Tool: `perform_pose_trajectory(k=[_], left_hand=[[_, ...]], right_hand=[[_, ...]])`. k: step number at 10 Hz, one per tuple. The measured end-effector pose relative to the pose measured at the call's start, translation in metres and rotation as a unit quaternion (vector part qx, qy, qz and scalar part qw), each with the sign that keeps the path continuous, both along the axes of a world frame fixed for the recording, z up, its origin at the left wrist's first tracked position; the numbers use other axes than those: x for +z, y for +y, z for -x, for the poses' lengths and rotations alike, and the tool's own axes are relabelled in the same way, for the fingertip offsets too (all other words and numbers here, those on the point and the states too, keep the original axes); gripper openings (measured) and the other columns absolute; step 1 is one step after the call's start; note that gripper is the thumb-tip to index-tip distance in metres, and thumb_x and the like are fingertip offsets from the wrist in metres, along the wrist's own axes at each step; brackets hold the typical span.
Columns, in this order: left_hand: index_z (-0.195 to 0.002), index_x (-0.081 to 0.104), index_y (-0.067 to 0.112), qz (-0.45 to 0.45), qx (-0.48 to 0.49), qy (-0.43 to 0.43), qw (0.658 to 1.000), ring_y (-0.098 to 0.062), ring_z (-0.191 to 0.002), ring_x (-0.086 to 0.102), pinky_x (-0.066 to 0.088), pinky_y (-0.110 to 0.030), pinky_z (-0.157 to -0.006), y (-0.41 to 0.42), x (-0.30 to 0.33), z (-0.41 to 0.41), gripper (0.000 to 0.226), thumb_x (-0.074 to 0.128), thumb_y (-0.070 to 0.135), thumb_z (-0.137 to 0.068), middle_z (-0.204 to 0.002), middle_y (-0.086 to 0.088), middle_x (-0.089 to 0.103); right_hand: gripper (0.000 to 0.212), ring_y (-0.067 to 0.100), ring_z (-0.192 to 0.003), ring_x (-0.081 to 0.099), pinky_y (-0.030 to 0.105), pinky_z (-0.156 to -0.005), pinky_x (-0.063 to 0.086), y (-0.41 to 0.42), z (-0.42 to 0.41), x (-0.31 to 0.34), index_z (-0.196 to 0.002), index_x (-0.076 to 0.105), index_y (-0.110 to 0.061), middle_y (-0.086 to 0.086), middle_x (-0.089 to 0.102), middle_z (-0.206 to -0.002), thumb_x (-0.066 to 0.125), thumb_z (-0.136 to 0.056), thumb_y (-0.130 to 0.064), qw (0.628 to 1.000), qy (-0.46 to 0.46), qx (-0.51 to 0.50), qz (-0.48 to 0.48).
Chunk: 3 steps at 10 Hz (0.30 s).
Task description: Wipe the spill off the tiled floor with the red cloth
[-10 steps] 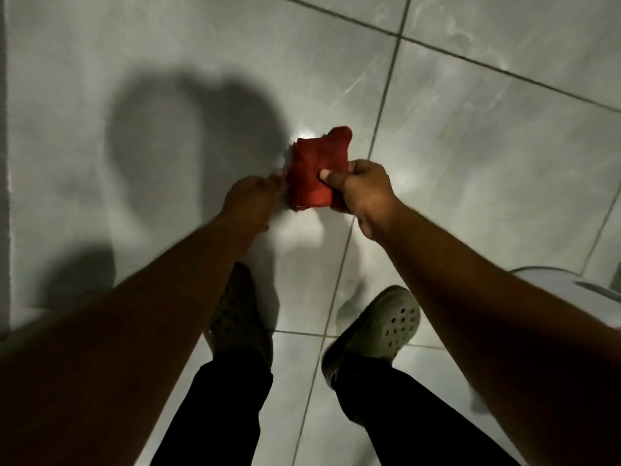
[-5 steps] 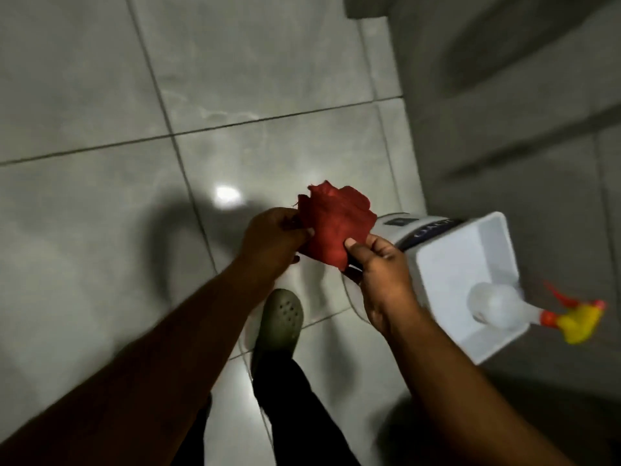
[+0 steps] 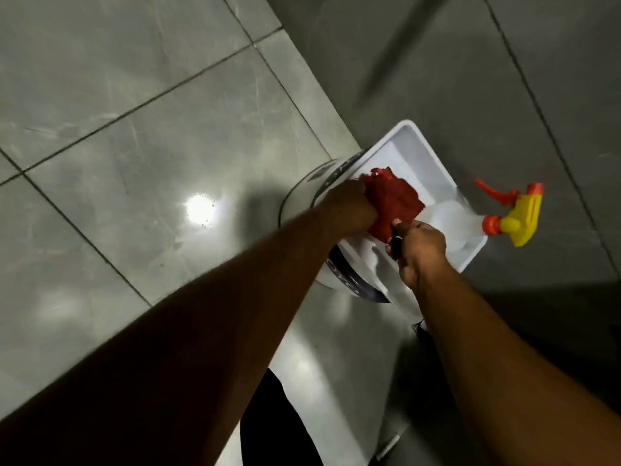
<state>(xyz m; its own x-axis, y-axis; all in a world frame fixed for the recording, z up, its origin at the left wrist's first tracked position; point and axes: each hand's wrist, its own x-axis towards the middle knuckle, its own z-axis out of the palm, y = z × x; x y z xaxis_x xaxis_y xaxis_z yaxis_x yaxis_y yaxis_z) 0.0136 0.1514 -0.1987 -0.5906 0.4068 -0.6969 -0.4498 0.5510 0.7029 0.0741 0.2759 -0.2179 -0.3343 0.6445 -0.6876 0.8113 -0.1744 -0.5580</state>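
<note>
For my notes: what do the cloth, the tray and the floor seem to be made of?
Red cloth: soft woven fabric, matte; it bunches and creases between the left hand and right hand.
White tray: probably plastic; smooth, with moulded rounded rim.
Floor: glazed tile, glossy; it mirrors a lamp, grout lines show.

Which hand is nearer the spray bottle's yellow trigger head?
Right. The right hand grips the red cloth's lower edge, just beside the spray bottle; the left hand holds the cloth's far side, farther away.

Dim, motion-blurred; lamp glare on floor (image 3: 100, 183).
</note>
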Motion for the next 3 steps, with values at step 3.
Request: perform_pose_trajectory(k=[3], left_hand=[[-0.131, 0.058, 0.02, 0.13, 0.116, -0.019, 0.985, -0.028, -0.118, 0.062, 0.049, -0.035, -0.102, -0.097, 0.0, -0.063, 0.043, 0.056, 0.033, -0.09, -0.131, -0.008, 0.065]], right_hand=[[0.041, 0.039, -0.11, 0.059, 0.038, -0.093, 0.047, -0.014, -0.025, 0.006, -0.116, 0.06, 0.0, 0.021, 0.063, -0.117, 0.062, -0.087, -0.029, 0.932, -0.118, 0.293, -0.178]])
